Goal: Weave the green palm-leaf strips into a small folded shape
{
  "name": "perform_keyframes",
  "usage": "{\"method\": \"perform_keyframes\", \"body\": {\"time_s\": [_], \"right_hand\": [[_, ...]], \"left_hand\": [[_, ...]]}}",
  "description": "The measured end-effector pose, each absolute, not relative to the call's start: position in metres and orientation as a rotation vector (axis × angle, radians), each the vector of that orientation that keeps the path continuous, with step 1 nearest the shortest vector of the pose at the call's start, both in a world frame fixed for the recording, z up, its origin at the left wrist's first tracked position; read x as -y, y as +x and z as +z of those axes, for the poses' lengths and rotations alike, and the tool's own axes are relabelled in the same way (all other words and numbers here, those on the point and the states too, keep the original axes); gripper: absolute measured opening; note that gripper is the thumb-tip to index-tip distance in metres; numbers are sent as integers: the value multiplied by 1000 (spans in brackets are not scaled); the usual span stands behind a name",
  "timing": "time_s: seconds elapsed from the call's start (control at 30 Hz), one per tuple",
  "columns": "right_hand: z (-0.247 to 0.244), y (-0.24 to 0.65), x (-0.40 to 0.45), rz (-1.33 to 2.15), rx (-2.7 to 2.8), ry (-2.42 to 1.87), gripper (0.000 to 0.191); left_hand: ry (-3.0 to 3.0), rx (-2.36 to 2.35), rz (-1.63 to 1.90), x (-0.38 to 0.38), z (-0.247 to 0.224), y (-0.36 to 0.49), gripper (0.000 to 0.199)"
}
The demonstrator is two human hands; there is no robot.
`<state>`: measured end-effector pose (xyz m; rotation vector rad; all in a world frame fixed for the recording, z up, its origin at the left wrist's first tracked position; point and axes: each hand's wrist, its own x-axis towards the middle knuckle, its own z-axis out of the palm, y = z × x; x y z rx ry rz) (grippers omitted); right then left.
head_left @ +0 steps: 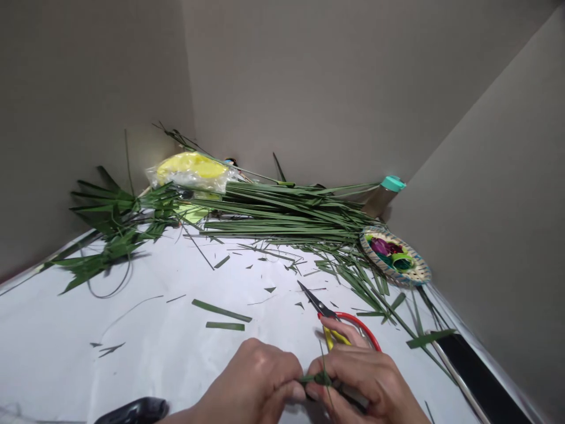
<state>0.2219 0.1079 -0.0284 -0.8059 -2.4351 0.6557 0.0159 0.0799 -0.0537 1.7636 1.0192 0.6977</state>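
Observation:
My left hand (253, 383) and my right hand (368, 377) meet at the bottom of the view, both pinching a small folded green leaf piece (316, 378) between their fingertips. A thin leaf strand rises from that piece. Just beyond my right hand lie scissors (329, 315) with red and yellow handles, blades pointing away to the left. Two cut leaf strips (223, 312) lie on the white table (145, 347) ahead of my left hand.
A large pile of long green leaves (282, 212) spreads across the back. A yellow object in a plastic bag (192, 169) sits behind it. A woven basket (395, 256) with coloured pieces stands at the right, a teal-capped bottle (384, 194) behind. A black object (135, 410) lies bottom left.

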Motion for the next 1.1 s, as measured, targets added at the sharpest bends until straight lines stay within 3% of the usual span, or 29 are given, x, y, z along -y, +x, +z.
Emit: {"method": "perform_keyframes", "body": {"time_s": [0.13, 0.3, 0.37, 0.43, 0.53, 0.73, 0.9, 1.1], "right_hand": [[-33, 224, -105, 687, 2401, -811, 21], [-26, 218, -112, 986, 2333, -997, 23], [-18, 217, -116, 1015, 2304, -1085, 23], [-8, 218, -119, 997, 2266, -1175, 9], [11, 224, -120, 995, 2198, -1284, 27], [42, 230, -111, 1057, 2028, -1214, 18], [55, 225, -95, 904, 1962, -1039, 16], [49, 215, -83, 585, 1951, -791, 18]], "left_hand": [[1740, -992, 619, -77, -54, 18, 37], [1714, -1045, 635, -80, -47, 17, 34], [1695, -1103, 650, -83, -42, 14, 32], [1645, -1171, 668, -87, -36, 8, 33], [1517, -1242, 714, -93, -23, -2, 35], [1316, -1206, 770, -98, -6, -11, 41], [1395, -1211, 962, -99, 6, -16, 23], [1476, -1420, 1230, -83, 25, -29, 41]]}}
